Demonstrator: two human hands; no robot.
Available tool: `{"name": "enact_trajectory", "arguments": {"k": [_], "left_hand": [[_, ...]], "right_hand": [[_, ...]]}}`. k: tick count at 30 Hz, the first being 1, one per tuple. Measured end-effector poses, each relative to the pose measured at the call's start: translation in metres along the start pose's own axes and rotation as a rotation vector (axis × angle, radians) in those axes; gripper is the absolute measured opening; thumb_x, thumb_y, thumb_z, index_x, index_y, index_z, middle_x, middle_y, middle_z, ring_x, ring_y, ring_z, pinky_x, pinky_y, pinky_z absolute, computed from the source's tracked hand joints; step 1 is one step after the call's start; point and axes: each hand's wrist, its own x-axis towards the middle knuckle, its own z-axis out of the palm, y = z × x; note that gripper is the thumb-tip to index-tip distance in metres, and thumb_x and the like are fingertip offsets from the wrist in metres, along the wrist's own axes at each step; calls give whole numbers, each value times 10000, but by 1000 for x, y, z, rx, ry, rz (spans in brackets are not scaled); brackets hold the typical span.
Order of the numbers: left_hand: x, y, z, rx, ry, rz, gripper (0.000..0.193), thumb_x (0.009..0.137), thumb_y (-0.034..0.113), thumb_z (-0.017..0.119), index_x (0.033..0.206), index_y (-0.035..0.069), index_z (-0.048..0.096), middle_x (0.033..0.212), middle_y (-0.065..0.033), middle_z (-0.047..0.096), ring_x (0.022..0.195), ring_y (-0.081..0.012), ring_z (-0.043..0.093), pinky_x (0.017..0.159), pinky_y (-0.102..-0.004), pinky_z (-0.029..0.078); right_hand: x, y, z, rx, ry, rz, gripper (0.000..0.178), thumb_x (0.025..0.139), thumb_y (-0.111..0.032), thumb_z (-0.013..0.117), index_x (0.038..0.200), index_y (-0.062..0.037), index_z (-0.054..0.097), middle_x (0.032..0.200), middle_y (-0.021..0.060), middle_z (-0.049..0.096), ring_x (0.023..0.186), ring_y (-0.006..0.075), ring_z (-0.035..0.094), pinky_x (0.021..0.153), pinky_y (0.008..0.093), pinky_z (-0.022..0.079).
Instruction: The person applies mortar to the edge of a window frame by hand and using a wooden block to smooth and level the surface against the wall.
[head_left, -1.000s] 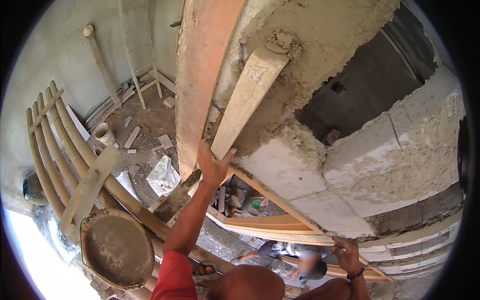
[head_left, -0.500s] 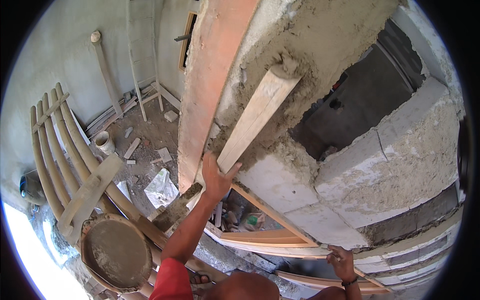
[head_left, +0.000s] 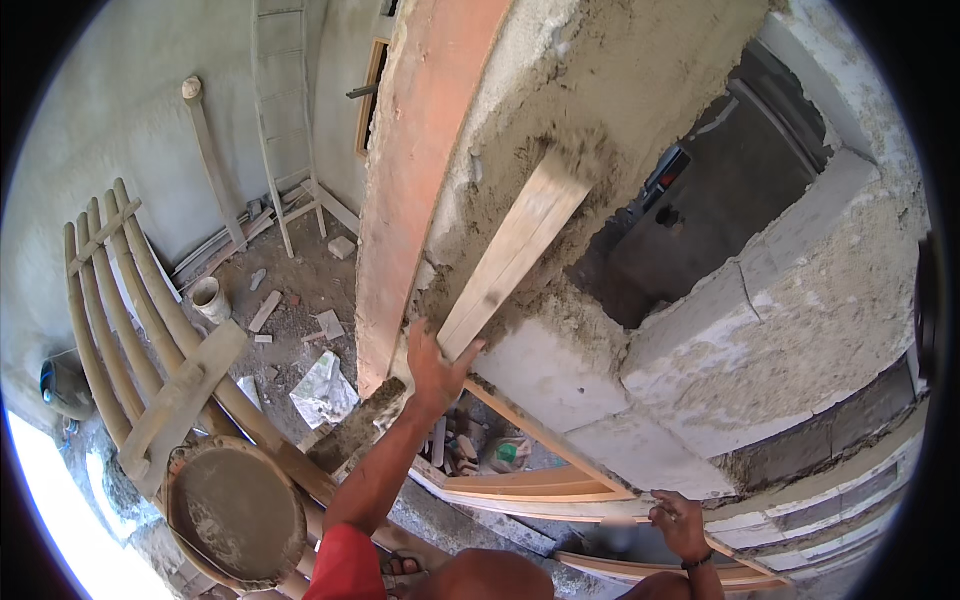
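Observation:
My left hand (head_left: 436, 366) grips the lower end of a long pale wooden board (head_left: 512, 255). The board lies tilted against the wall, and its upper end presses into wet grey plaster (head_left: 590, 90). An orange-brown upright plank (head_left: 420, 170) runs along the wall's corner just left of the board. My right hand (head_left: 680, 524), with a dark band on its wrist, is curled over the edge of a curved wooden frame (head_left: 530, 490) low at the right. A red sleeve covers my left upper arm.
A round pan of grey mortar (head_left: 235, 510) sits on bamboo scaffold poles (head_left: 130, 300) at lower left. A ladder (head_left: 285, 120) leans on the far wall above rubble and a small bucket (head_left: 208, 298). Right of the board are a dark wall opening (head_left: 720, 200) and bare blocks (head_left: 800, 330).
The board and my left hand have shifted a little along the wet plaster. The whole view has moved, so the wall sits lower. My right hand stays on the wooden frame.

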Motion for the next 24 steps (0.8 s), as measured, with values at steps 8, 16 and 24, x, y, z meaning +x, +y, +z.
{"name": "enact_trajectory", "arguments": {"k": [8, 16, 24], "left_hand": [[-34, -37, -5, -117, -40, -88, 494, 746, 230, 875, 1075, -51, 637, 1112, -246, 556, 1016, -450, 565, 871, -490, 467], [-13, -9, 4, -92, -29, -23, 502, 735, 241, 885, 1064, -45, 635, 1105, -265, 570, 1015, -465, 564, 864, -513, 468], [-22, -24, -2, -91, -39, -77, 568, 739, 243, 884, 1145, -62, 630, 1242, -301, 552, 1128, -492, 536, 992, -504, 441]], "right_hand": [[3, 9, 3, 43, -1, -12, 295, 868, -43, 653, 1142, 63, 682, 740, 104, 729, 657, 139, 694, 637, 282, 539], [5, 16, 2, 13, -25, -30, 305, 868, -65, 680, 1146, 60, 680, 735, 103, 730, 639, 127, 685, 633, 278, 530], [5, 10, 2, 96, 21, -26, 298, 882, -54, 668, 1156, 61, 675, 717, 91, 721, 645, 119, 681, 624, 272, 530]]}}
